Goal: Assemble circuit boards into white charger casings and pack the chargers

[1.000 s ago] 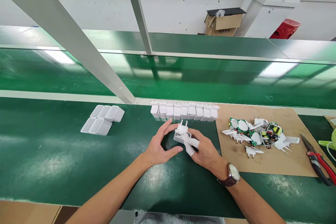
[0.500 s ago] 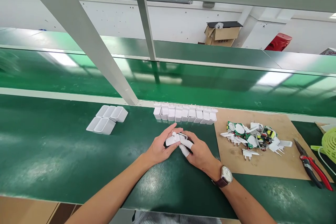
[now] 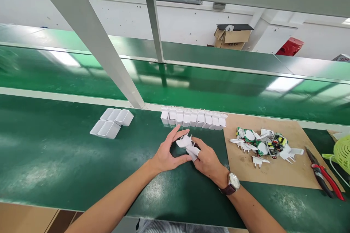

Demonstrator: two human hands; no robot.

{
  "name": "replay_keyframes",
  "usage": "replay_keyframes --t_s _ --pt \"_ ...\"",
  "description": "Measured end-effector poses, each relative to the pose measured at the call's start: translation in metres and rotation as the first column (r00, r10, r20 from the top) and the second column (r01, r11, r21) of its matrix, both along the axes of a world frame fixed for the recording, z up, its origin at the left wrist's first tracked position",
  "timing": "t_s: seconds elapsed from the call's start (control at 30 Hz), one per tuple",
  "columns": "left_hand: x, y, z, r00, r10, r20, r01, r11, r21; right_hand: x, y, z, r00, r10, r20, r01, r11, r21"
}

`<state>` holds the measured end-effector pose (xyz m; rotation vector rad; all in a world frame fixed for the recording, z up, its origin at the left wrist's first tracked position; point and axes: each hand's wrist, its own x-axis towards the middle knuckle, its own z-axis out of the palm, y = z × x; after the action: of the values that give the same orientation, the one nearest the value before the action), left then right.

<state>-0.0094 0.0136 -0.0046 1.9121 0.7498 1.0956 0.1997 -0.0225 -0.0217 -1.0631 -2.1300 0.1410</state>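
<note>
Between my hands is a small white plug housing with pins at its upper end. My right hand grips it from the right, thumb and finger wearing white finger covers. My left hand curves around its left side with thumb and fingers spread apart. The left fingertips are close to the pins; whether they touch cannot be made out. Beyond my hands stands a row of several white cases with raised flaps. Several open white plastic cases form a group at the left.
At right, brown cardboard bears a pile of green circuit boards and white plug parts. Red-and-black pliers rest on its right edge. A lime-green fan is at the far right. A slanted grey post rises behind the bench.
My left fingers have opened away from the white plug housing. It has turned in my right hand, so its pins now show at the top.
</note>
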Motion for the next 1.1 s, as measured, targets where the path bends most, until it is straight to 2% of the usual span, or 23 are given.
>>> replay_keyframes --t_s 0.1,0.23,0.43,0.6,0.7,0.77,0.83,0.87,0.93,0.97,1.0,1.03,1.1 --pt "-0.002 0.0 0.0 1.0 0.015 0.019 -0.016 1.0 0.024 0.001 -0.004 0.006 0.999 -0.014 -0.035 0.012 0.999 -0.053" --pt "-0.002 0.0 -0.001 1.0 -0.016 0.017 0.016 0.999 -0.043 0.002 -0.007 0.01 0.999 0.031 -0.039 -0.036 0.991 -0.128" --pt "0.0 -0.001 -0.001 0.999 0.009 -0.051 -0.013 0.998 -0.065 -0.001 -0.002 -0.001 0.999 0.038 -0.013 -0.039 0.993 -0.111" --pt "-0.004 0.001 0.004 0.984 0.061 -0.168 -0.083 0.988 -0.128 -0.002 -0.002 0.0 0.999 0.003 -0.037 -0.007 0.993 -0.121" --pt "-0.007 0.004 0.004 0.97 0.056 -0.237 -0.092 0.985 -0.145 -0.001 -0.001 0.002 0.997 -0.013 -0.079 -0.002 0.983 -0.181" --pt "-0.008 0.004 0.004 0.977 0.032 -0.212 -0.061 0.989 -0.132 -0.001 -0.001 0.002 0.98 -0.022 -0.196 -0.034 0.961 -0.275" --pt "-0.007 0.003 0.004 0.992 -0.008 -0.126 -0.004 0.995 -0.096 -0.002 -0.001 0.004 0.886 -0.092 -0.454 -0.124 0.897 -0.425" --pt "-0.006 0.002 0.004 0.996 -0.033 -0.077 0.028 0.997 -0.069 -0.004 -0.002 0.005 0.789 -0.162 -0.593 -0.212 0.834 -0.509" --pt "-0.003 0.0 0.004 0.998 -0.057 -0.012 0.057 0.998 0.0 -0.007 -0.003 0.01 0.543 -0.341 -0.767 -0.444 0.659 -0.607" --pt "-0.002 -0.001 0.004 0.999 -0.05 -0.007 0.05 0.998 0.037 -0.008 -0.004 0.014 0.442 -0.421 -0.792 -0.552 0.568 -0.61" --pt "0.0 -0.002 0.004 0.999 -0.035 -0.014 0.036 0.996 0.079 -0.009 -0.004 0.017 0.374 -0.48 -0.794 -0.637 0.489 -0.596" --pt "0.002 -0.003 0.003 1.0 -0.018 -0.026 0.021 0.991 0.129 -0.01 -0.005 0.021 0.33 -0.521 -0.787 -0.694 0.432 -0.577" --pt "0.005 -0.002 0.001 1.0 0.01 -0.029 -0.003 0.972 0.234 -0.012 -0.005 0.027 0.295 -0.563 -0.772 -0.741 0.376 -0.557"
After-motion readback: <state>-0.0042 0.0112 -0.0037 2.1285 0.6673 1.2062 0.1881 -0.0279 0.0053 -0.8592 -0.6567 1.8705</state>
